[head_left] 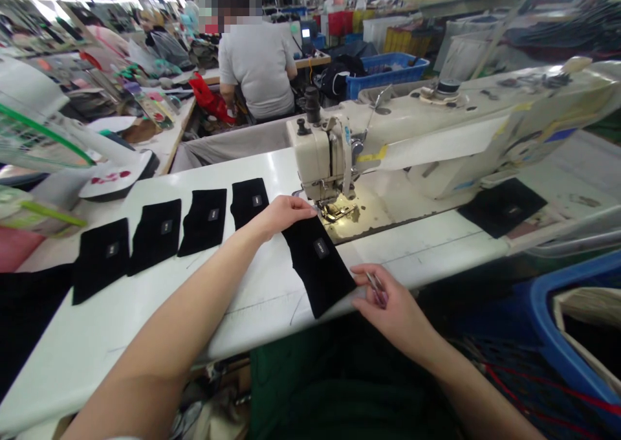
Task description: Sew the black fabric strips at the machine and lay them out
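A black fabric piece (319, 265) with a small dark label lies slanted at the table's front edge, its far end beside the presser foot (337, 213) of the sewing machine (315, 152). My left hand (286, 212) pinches that far end, thumb and fingers closed. At the near right corner of the same piece is my right hand (385, 301), its fingers curled around small metal thread snips (374, 283). Whether its fingertips also grip the fabric corner is hard to tell. Several similar labelled black pieces (204, 223) lie in a row to the left.
Another black piece (504, 207) rests right of the machine. Dark cloth (29, 323) covers the table's left end, and a blue basket (546, 297) stands at lower right. A white fan (63, 123) is at left; a person in a grey shirt (257, 65) sits ahead.
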The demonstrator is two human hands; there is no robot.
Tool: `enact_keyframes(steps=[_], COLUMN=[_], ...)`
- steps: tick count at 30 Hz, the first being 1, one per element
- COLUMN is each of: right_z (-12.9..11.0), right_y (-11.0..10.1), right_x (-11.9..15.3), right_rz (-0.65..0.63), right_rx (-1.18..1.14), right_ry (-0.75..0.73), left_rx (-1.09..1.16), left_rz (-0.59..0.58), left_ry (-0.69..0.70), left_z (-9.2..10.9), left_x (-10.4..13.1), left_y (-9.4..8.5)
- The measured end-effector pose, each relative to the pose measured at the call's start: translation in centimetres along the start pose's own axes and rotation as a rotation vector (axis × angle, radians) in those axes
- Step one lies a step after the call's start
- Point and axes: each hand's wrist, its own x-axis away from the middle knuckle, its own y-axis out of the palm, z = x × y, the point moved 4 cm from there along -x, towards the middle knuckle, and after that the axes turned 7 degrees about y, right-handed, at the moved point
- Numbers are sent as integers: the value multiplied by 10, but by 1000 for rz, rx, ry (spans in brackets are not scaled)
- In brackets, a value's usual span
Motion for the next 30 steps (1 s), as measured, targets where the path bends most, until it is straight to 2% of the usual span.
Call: enact_keyframes(steps=[5,8,11,14,16,22,24,27,30], right_z=[-5,-6,-2,2,4,5,4,-2,-5], right_y=[-2,-2,2,7,7,6,4,1,0], right_x=[-1,-2,-2,2,5,11,11,12,11], right_rz=[45,86,34,-10,7,34,25,30,68], right_rx=[39,26,53,151,197,284,309,334,445], right_ry=[29,-2,-60,-158,-235,-390,-433,-616,-763], left_rx=[7,-17,-75,-239,-376,-754,-849,-860,-857], left_rz=[-2,-28,-77,-47,7,261,236,137,126], left_ry=[5,35,109,261,365,580,645,733,795], left_z=[-3,-1,2,3,2,3,5,5,1], left_x=[-4,-3,-3,-3,-1,17,23,30,31], left_y=[-1,-4,-2,7,17,33,36,39,36])
